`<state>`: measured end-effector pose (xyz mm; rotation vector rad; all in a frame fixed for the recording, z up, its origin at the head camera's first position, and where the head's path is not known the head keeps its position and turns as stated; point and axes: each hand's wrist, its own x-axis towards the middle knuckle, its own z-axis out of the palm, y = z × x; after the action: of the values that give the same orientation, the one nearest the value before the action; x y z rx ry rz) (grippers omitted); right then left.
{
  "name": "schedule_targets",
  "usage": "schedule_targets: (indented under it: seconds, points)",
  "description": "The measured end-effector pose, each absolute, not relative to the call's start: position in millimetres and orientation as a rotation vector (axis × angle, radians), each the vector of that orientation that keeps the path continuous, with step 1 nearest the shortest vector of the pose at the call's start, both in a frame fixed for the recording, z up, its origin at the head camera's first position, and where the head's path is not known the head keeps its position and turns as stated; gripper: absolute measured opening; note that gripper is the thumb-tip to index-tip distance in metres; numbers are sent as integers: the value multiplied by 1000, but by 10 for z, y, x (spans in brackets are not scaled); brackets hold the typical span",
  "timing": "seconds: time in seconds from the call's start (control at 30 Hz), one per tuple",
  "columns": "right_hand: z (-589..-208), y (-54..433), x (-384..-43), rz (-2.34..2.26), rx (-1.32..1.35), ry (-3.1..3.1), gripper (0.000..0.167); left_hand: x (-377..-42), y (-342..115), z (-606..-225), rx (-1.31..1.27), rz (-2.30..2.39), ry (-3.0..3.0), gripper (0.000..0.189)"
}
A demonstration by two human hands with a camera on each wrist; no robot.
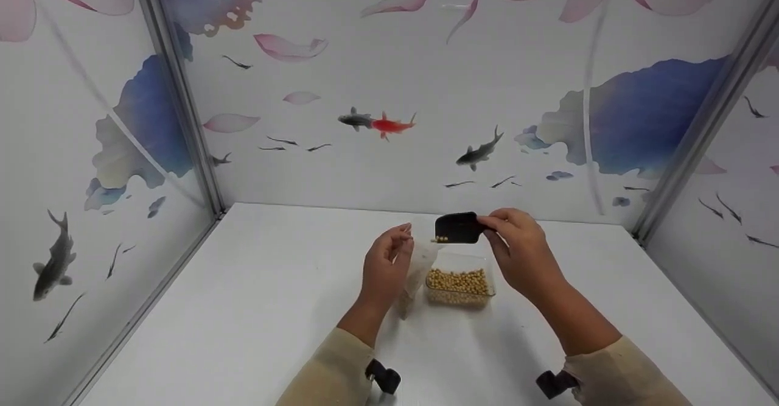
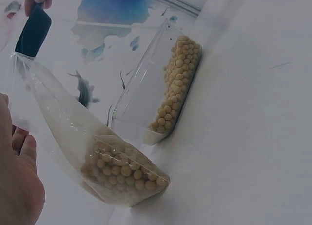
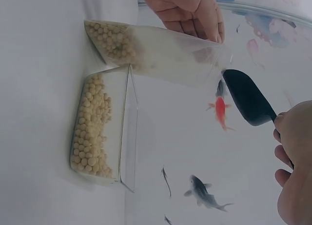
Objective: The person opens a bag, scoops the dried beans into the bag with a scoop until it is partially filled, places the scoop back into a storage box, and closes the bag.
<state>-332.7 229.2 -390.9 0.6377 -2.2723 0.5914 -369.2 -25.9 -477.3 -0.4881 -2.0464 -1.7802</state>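
Observation:
My right hand point(image 1: 522, 251) grips the handle of a black scoop point(image 1: 461, 228), raised above the table with a few soybeans near its lip. The scoop's tip is at the mouth of a clear plastic bag point(image 2: 63, 110). My left hand point(image 1: 386, 266) pinches the bag near its top and holds it upright. Soybeans point(image 2: 124, 173) fill the bottom of the bag, which reaches down to the tabletop. Right of the bag stands a clear rectangular container point(image 1: 492, 284), partly filled with soybeans point(image 3: 91, 132). In the right wrist view, the container sits beside the bag's lower end.
The white table point(image 1: 255, 296) extends around the bag and container. White panels point(image 1: 377, 77) printed with fish and petals enclose it at the back and both sides, with metal posts point(image 1: 182, 101) at the corners.

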Motion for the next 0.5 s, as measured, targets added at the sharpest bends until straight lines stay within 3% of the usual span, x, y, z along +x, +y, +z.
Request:
schedule_targets:
  seconds: [0.5]
  points:
    - [-4204,2653,-3293,742,478,-2358,28,-3706,-272,-4805,-478,-1820,-2036,21]
